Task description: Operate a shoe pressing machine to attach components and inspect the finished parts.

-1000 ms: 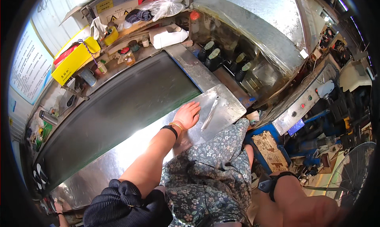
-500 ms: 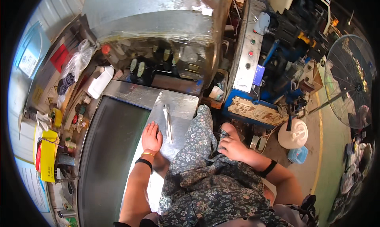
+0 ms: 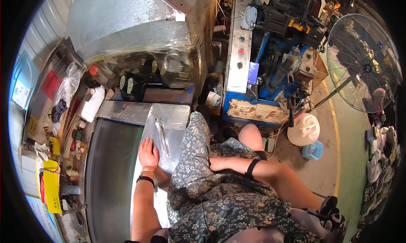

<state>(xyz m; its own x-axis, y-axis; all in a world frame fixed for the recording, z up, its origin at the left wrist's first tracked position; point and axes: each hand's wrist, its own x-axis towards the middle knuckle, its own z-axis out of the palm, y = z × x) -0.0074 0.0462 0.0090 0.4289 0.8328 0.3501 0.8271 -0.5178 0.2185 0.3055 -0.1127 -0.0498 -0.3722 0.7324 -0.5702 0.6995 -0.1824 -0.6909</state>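
Observation:
My left hand (image 3: 149,154) lies flat at the left edge of a bare metal plate (image 3: 175,114), its fingers stretched out and nothing in it. Beside its fingertips, a long, narrow, shiny metal piece (image 3: 162,137) lies on the plate; I cannot tell if it is loose or fixed. A dark floral skirt (image 3: 211,213) covers my lap. Over my thighs, my right hand (image 3: 218,163) is closed on a fold of this skirt, fingertips partly hidden in the cloth. My right knee shows bare beyond it. Left of the plate runs a dark conveyor belt (image 3: 114,175).
A large sheet-metal housing (image 3: 122,23) stands ahead. At the right are a blue machine with a button panel (image 3: 239,52), a standing fan (image 3: 366,67), a whitish jug (image 3: 303,129) and a blue basket (image 3: 313,150). A yellow box (image 3: 51,186) and a white bottle (image 3: 92,104) sit at the left.
My right hand has moved left from beside the right knee to mid-lap, drawing the skirt's cloth along. The left hand stays on the plate. The whole view has shifted.

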